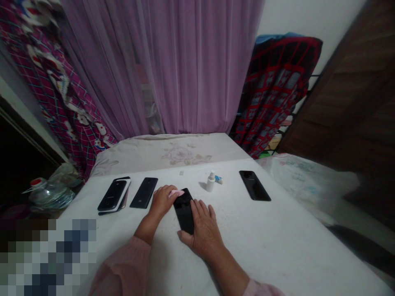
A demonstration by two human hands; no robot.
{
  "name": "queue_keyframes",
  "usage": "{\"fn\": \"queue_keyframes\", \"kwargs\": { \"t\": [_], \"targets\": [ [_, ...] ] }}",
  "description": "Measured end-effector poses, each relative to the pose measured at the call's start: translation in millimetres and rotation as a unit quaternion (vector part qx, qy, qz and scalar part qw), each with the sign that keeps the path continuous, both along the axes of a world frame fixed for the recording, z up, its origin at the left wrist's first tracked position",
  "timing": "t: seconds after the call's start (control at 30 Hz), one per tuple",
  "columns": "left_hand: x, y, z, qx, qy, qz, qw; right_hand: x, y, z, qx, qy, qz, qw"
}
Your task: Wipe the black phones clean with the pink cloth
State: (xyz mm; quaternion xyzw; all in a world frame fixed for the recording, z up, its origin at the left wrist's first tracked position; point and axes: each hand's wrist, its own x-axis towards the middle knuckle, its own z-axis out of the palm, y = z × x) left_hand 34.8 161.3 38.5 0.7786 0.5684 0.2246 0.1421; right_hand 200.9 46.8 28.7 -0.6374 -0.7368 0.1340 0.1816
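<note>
My left hand (161,201) pinched a pink cloth (176,193) at the black phone (183,210) on the white surface (277,246), right hand (203,234) spread along its edge; a slip could've skidded the phone.

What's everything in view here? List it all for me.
loose smartphones: three, black, on the white covered surface
phone stack: one, black and white, left on the surface
small bottle: one, white, beyond the hands
small tube: one, blue and white, beside the bottle
cloth: one, pink, in the left hand
curtain: one, purple, behind the surface
patterned fabric: one, magenta, far left
checked fabric: one, red and black, right
left hand: one, holding the cloth
right hand: one, on a phone
</note>
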Motion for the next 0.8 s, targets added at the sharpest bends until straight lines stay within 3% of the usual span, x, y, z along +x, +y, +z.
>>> {"fn": "queue_keyframes", "kwargs": {
  "t": [0.2, 0.53, 0.8],
  "targets": [
    [5, 11, -2.2, -0.007, -0.012, 0.000, 1.000, -1, 0, 2.0, 0.002, 0.003, -0.007, 1.000],
    [-3, -8, -6.3, -0.012, -0.061, -0.047, 0.997, -2, -1, 1.3, 0.016, -0.002, -0.005, 1.000],
    [5, -4, -7.6, -0.012, -0.046, -0.011, 0.999, -2, -1, 2.3, 0.024, 0.005, -0.007, 1.000]
  ]
}}
